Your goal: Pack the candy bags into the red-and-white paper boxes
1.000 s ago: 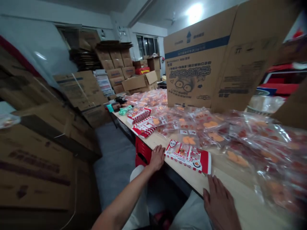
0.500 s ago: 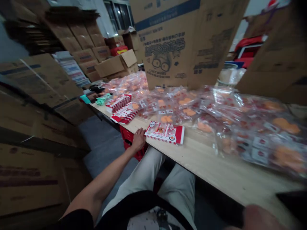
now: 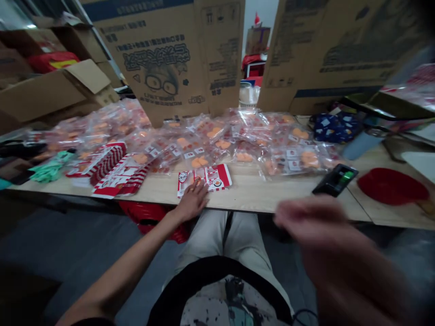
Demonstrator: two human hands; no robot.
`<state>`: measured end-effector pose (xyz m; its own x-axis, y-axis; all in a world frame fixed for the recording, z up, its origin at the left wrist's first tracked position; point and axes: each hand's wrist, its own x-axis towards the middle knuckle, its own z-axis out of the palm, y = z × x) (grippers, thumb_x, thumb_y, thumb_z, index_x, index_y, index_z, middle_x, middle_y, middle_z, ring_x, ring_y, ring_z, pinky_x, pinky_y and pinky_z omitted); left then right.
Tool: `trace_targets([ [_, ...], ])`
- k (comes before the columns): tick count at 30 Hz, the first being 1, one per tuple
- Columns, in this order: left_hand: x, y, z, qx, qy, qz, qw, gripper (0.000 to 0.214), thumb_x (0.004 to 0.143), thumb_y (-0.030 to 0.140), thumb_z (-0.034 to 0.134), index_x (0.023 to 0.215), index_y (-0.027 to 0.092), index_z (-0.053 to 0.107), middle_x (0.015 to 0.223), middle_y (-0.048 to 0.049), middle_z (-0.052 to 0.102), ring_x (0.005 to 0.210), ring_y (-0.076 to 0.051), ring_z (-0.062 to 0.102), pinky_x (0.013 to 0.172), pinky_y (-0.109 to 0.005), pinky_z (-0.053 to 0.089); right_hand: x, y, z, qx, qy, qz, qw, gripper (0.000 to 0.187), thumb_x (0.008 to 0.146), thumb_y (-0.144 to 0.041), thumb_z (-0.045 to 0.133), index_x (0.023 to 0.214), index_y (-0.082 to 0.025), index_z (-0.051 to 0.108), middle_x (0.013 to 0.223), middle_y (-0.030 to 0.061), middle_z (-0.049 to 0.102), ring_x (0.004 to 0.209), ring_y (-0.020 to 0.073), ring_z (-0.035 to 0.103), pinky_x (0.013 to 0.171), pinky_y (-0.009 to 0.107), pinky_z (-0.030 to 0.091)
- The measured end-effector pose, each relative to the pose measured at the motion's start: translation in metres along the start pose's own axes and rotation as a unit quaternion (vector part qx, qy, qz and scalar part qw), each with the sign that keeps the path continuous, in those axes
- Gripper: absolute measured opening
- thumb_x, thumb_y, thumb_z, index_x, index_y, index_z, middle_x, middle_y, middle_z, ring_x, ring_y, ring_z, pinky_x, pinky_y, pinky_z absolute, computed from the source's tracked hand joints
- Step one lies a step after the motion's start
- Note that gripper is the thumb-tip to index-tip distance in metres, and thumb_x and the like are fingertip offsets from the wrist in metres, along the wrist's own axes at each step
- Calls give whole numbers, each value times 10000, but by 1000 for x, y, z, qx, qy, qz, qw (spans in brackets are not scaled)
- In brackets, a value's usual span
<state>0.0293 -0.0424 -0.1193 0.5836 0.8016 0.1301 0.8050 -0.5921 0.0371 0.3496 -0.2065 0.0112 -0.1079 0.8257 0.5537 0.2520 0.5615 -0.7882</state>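
My left hand (image 3: 192, 201) rests at the table's front edge, fingers laid flat on a red and white striped printed card (image 3: 205, 179). My right hand (image 3: 326, 246) is raised close to the camera, off the table, and smeared by motion; its fingers cannot be made out and nothing shows in it. Behind the card lie several clear plastic packets with orange and red contents (image 3: 217, 140), spread across the wooden table (image 3: 251, 194).
Stacks of the striped cards (image 3: 108, 170) lie to the left, with green items (image 3: 50, 166) beyond. A black phone (image 3: 335, 179), a red paddle-shaped thing (image 3: 390, 186) and a blue patterned pouch (image 3: 335, 127) sit right. Large cardboard boxes (image 3: 170, 54) stand along the back.
The view has swung right and down. My right hand has left the table edge and come up near the camera. My left hand has slid onto the striped card.
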Motion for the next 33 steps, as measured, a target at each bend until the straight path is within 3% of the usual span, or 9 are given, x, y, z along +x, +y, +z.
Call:
trace_targets([
  [6,3,24,24,-45,-19,170,984,612,931,89,479,1528,207,417,1626,-108,373,1542,-323,248,1152,-510,385,21,134,57,-169,92,259,947,505,827,-239,508,1318,-198,618,1181,137,643,1012,276,646,890,459,557],
  [10,-5,28,33,-66,29,193,979,751,824,-46,468,1530,203,410,1641,-121,338,1561,-324,188,1175,-542,351,14,189,69,-333,34,257,907,605,845,-285,525,1444,-200,539,1489,180,501,1380,380,452,1085,579,422],
  [14,-26,51,51,-83,98,174,976,708,847,6,500,1530,158,397,1641,-174,314,1569,-341,138,1200,-577,304,16,197,73,-411,-84,191,887,530,938,-294,429,1454,-239,538,1564,140,449,1465,373,353,1140,617,319],
  [18,-44,71,63,-111,129,171,970,631,827,30,529,1446,142,483,1622,-200,331,1553,-357,195,1182,-572,333,18,195,70,-353,-89,187,912,535,923,-333,447,1427,-198,563,1537,177,464,1428,356,414,1147,581,325],
  [21,-44,56,49,-160,208,120,958,600,860,52,512,1440,199,471,1561,-174,425,1501,-307,334,1166,-541,367,18,189,60,-228,25,257,939,569,814,-359,584,1360,-201,596,1508,161,494,1384,346,458,1144,541,355],
  [23,-34,30,31,-189,226,28,955,548,902,129,538,1437,228,468,1519,-161,468,1446,-300,416,1154,-532,385,17,183,52,-97,159,363,913,585,744,-317,631,1318,-216,584,1369,134,610,1252,301,568,1053,468,465],
  [25,-17,-1,13,-218,176,-41,959,589,894,285,638,1449,208,457,1510,-175,464,1431,-338,423,1160,-549,381,17,178,47,18,231,458,858,526,703,-255,613,1226,-209,592,1056,99,724,971,255,677,842,394,563],
  [28,8,-34,-2,-282,37,-45,958,946,751,504,792,1524,182,353,1532,-180,437,1416,-365,444,1155,-523,408,19,174,44,122,200,516,824,368,664,-201,568,1025,-170,631,729,66,706,647,210,667,599,321,551],
  [33,16,-33,2,-281,-11,-51,958,768,790,489,752,1435,174,480,1512,-163,474,1369,-346,510,1125,-481,449,23,168,45,238,173,514,806,306,625,-123,589,907,-137,705,807,101,764,710,186,723,657,272,578],
])
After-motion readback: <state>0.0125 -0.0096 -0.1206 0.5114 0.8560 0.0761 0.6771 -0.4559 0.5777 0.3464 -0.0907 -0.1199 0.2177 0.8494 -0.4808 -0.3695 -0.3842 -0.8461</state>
